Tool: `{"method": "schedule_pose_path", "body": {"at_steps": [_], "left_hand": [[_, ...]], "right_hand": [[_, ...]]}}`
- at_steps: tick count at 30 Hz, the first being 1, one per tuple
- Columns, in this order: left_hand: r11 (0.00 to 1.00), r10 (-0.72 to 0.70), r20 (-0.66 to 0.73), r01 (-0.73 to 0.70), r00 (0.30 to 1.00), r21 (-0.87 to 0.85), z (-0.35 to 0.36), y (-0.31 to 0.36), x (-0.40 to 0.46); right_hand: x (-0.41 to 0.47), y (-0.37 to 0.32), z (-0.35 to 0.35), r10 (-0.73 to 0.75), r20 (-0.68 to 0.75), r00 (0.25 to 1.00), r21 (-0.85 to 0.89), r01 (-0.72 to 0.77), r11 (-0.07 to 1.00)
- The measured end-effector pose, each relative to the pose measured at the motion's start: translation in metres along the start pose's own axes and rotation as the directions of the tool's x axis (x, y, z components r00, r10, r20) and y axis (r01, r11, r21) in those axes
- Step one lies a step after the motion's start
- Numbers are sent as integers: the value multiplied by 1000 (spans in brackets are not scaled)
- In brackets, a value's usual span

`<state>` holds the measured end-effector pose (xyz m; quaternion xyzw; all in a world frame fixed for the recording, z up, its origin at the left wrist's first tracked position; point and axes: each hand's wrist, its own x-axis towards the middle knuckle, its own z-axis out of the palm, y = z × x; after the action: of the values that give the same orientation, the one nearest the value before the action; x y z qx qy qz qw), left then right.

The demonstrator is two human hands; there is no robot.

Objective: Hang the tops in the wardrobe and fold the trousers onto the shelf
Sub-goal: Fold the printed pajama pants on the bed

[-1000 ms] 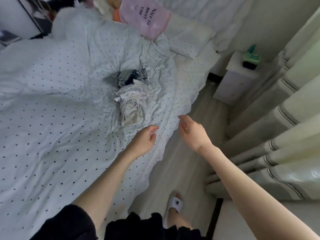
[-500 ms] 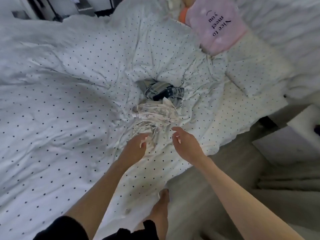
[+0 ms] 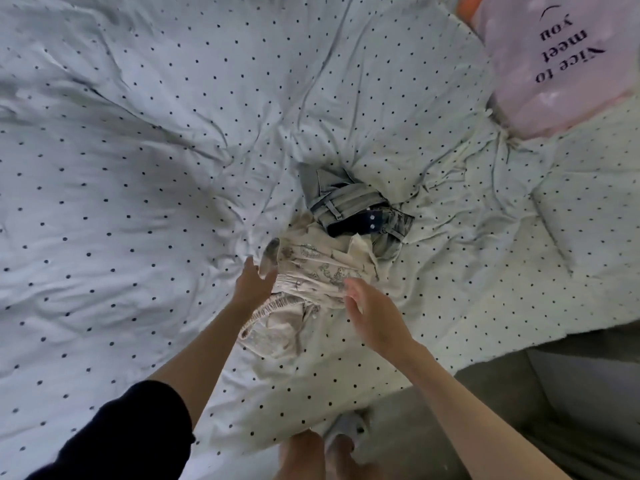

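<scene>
Crumpled cream printed garment (image 3: 311, 275) lies mid-bed on white dotted duvet (image 3: 138, 168), reached at by both hands.

Garment is bunched in a heap w/ a gathered elastic edge at its near-left side; whether top or trousers can't be told. Touching it on the far-right side, a folded pale-grey denim piece (image 3: 349, 202) w/ dark waistband & 2 studs is seen. Left hand (image 3: 252, 282) is set at the garment's left edge, fingers relaxed & spread, nothing gripped. Right hand (image 3: 370, 310) is held at its near-right edge, fingers loosely extended, nothing grasped; actual contact can't be told. A pink cushion w/ "Nice to meet you" lettering (image 3: 561, 60) is seen far right on the bed. A grey floor strip (image 3: 519, 393) is visible near right.
</scene>
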<state>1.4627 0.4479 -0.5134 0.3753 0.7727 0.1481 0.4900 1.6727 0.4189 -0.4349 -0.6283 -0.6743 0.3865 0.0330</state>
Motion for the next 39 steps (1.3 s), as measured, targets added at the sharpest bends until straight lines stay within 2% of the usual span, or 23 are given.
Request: {"method": "schedule_pose_path", "body": {"at_steps": [2,3,4,5,7,8,11,13,15,18,21,25,29,35,39], "left_hand": [[973,-79,-4,76,997,-216,0,6,11],[969,-65,-16,59,998,-239,-1,10,13],[983,-22,-26,16,999,-184,-2,15,14],[996,57,-43,-60,997,-58,-5,20,13],[956,241,-88,-221,966,195,-12,39,9],[919,337,-101,-304,936,253,-17,50,4],[812,559,-58,-531,827,243,-40,99,-15],[696,680,11,-650,733,305,-52,129,-29],[609,757,15,-713,653,348,-64,159,-45],[627,766,-70,-717,640,304,-77,198,-61],[677,733,-159,-685,662,267,-87,238,-81],[649,760,-302,-691,575,318,-93,283,-105],[601,796,-334,-727,505,333,-102,323,-130],[626,774,-373,-706,512,330,-127,339,-145],[703,706,-410,-645,578,300,-128,335,-152]], "right_hand": [[13,3,0,-4,26,1000,6,4,1000],[18,4,-1,-9,37,999,8,9,1000],[24,3,-3,-18,48,999,14,17,1000],[28,1,-6,-32,52,998,23,30,999],[42,-4,-20,-60,39,997,50,58,997],[49,-8,-28,-65,17,998,64,64,996],[75,-28,-72,-49,-34,998,152,54,987],[86,-43,-99,-105,-27,994,169,108,980],[87,-59,-123,-201,14,979,194,195,961],[81,-78,-149,-271,34,962,222,258,940],[68,-89,-181,-291,-96,952,106,301,948],[55,-106,-203,-367,-302,880,2,386,922],[45,-123,-226,-408,-411,815,-25,438,899],[33,-123,-290,-458,-534,711,-55,511,858],[15,-128,-328,-445,-591,672,-1,552,834]]}}
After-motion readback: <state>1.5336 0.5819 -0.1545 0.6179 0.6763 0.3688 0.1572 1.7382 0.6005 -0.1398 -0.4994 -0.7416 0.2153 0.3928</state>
